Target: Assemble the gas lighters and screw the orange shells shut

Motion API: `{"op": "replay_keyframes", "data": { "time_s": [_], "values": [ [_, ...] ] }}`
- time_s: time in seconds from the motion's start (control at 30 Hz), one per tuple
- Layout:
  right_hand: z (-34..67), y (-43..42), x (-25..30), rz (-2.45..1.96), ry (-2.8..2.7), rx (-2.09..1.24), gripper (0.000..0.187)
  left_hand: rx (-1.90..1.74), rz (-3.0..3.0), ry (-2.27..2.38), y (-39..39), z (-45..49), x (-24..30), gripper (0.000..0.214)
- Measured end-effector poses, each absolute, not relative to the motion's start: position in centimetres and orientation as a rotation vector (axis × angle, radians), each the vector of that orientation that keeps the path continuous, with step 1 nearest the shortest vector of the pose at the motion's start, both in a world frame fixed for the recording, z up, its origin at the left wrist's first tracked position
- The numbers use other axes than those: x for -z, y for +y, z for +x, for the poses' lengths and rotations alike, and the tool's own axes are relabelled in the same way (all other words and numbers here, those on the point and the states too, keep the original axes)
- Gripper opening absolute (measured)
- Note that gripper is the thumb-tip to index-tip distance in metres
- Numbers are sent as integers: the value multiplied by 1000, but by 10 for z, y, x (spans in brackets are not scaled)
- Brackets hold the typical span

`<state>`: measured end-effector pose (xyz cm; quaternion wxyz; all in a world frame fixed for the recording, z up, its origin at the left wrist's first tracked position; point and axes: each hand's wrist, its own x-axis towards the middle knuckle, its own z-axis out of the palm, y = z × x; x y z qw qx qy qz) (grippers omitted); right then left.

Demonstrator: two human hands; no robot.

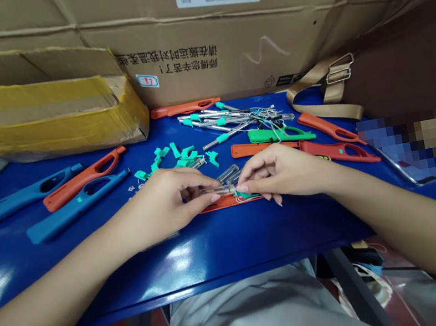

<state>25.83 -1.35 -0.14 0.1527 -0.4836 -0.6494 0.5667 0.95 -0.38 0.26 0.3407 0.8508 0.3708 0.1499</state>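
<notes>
My left hand [177, 195] is closed, thumb and fingers pinching a clear plastic tube [225, 189] held level above the table. At the tube's right end, the thumb and fingertips of my right hand [274, 172] are closed on it; the fingers hide the exact contact. Just below lies an orange plastic lighter casing half [220, 203], partly covered by my hands, with a green piece [245, 195] and thin white wire at its right. More clear tubes [228, 173] lie behind my fingers. Loose green plastic pieces [187, 156] are scattered beyond my left hand.
Metal rods with wires [221, 122] are piled at the back. Blue casings [78, 207] and an orange one [86, 180] lie left; green [280, 134] and red [340, 151] ones lie right. A cardboard box [161, 32] walls the back. A phone [404, 155] lies right.
</notes>
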Motion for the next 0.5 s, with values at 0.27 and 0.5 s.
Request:
{"op": "replay_keyframes", "data": {
  "time_s": [0.27,0.5],
  "values": [
    [258,-17,5,-1390,-1888,-1579,16,-354,2243,929,-5,8,-3,22],
    [251,-21,13,-1361,-1901,-1515,14,-277,2265,922,-6,5,-5,16]
  ]
}}
